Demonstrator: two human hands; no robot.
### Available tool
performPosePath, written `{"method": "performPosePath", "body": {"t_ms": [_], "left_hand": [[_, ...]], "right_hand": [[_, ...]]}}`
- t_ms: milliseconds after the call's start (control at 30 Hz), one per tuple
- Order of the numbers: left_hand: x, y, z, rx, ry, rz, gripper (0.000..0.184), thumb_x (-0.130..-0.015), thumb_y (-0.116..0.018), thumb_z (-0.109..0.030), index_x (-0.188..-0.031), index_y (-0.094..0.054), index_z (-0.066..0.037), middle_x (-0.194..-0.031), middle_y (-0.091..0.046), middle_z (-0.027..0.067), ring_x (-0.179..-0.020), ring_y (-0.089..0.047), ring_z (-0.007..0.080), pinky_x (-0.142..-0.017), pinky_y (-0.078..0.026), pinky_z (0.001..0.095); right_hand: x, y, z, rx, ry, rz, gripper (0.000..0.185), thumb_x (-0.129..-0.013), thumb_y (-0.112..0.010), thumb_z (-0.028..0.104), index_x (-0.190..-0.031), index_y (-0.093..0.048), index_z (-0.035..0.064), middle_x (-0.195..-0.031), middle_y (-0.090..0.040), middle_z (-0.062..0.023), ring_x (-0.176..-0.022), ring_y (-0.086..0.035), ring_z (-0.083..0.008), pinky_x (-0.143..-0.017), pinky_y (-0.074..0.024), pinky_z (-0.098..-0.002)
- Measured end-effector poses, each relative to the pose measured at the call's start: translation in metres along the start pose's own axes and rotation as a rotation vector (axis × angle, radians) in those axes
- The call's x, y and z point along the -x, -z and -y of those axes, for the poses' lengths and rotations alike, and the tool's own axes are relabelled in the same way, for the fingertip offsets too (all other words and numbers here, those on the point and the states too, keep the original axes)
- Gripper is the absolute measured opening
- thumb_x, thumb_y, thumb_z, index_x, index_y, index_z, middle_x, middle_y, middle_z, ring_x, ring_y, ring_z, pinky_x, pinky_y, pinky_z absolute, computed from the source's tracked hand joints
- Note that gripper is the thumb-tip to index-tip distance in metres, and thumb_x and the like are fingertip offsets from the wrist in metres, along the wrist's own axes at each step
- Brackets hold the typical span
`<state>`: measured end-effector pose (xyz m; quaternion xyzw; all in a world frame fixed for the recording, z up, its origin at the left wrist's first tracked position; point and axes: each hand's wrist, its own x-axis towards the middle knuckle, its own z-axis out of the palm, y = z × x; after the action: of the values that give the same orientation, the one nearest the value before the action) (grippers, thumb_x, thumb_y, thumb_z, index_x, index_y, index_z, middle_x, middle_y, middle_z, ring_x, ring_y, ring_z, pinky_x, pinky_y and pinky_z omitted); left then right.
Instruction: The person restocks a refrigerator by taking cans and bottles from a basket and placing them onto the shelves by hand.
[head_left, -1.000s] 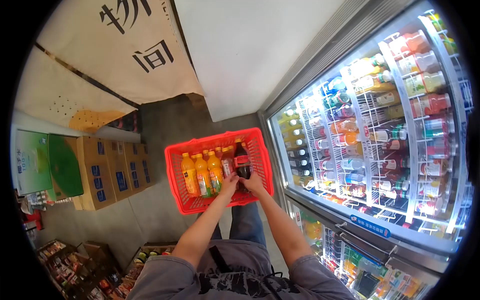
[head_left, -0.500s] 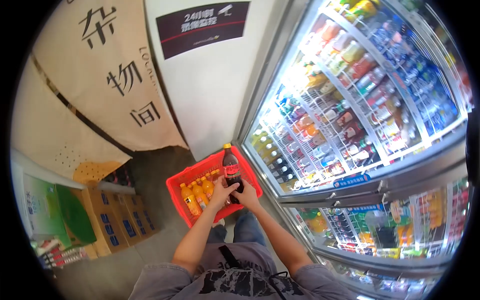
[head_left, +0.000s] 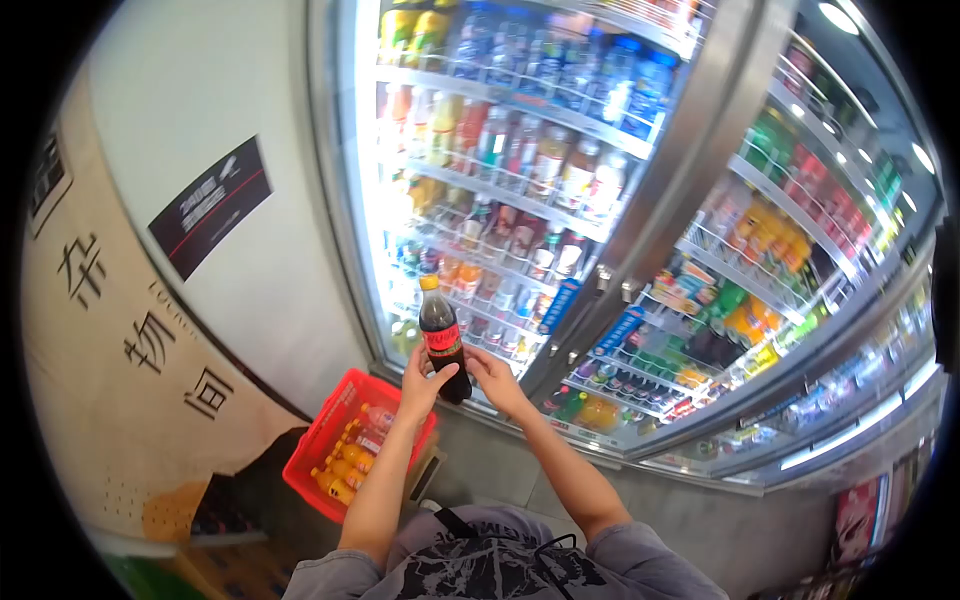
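A bottle of dark cola (head_left: 441, 338) with a yellow cap and a red label stands nearly upright in front of me, leaning slightly. My left hand (head_left: 424, 382) is wrapped around its left side, thumb across the lower front. On the other side, my right hand (head_left: 492, 380) grips the lower part, its far fingers hidden behind the bottle. Below and to the left, a red plastic basket (head_left: 312, 440) contains several orange drink bottles (head_left: 346, 464) and some clear bottles with pinkish labels (head_left: 374, 424). My left forearm covers part of the basket.
A glass-door drinks fridge (head_left: 668, 215) with several stocked shelves is just beyond my hands, and more fridges run off to the right. At left are a white wall with a dark sign (head_left: 212, 205) and a beige curtain (head_left: 110, 350). Cardboard boxes (head_left: 235, 572) are at lower left.
My view has swung right toward the fridge. Both hands, still on the cola bottle, have moved from above the basket to its right, in front of the fridge glass.
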<state>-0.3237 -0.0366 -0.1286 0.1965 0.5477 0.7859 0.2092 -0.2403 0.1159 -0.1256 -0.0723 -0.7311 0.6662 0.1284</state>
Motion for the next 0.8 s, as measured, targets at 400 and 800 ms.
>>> {"method": "performPosePath", "body": {"t_ms": [400, 800], "left_hand": [[-0.003, -0.159, 0.012, -0.039, -0.003, 0.254, 0.075, -0.079, -0.078, -0.009, -0.141, -0.036, -0.002, -0.124, -0.057, 0.0113, -0.112, -0.056, 0.0195, -0.095, -0.045, 0.0337], [0.030, -0.177, 0.007, -0.059, -0.006, 0.198, 0.076, -0.078, -0.080, -0.013, -0.140, -0.039, -0.004, -0.127, -0.057, 0.0130, -0.116, -0.055, 0.0224, -0.100, -0.041, 0.0364]], "right_hand": [[0.038, 0.204, 0.035, 0.442, 0.290, -1.020, 0.048, -0.089, -0.067, 0.022, -0.127, -0.052, -0.0028, -0.114, -0.063, -0.0207, -0.110, -0.061, -0.0298, -0.097, -0.0454, -0.0379], [0.011, 0.212, 0.040, 0.380, 0.149, -0.924, 0.041, -0.078, -0.079, 0.035, -0.090, -0.059, 0.0012, -0.079, -0.068, -0.0105, -0.073, -0.066, -0.0218, -0.069, -0.0507, -0.0340]]}}
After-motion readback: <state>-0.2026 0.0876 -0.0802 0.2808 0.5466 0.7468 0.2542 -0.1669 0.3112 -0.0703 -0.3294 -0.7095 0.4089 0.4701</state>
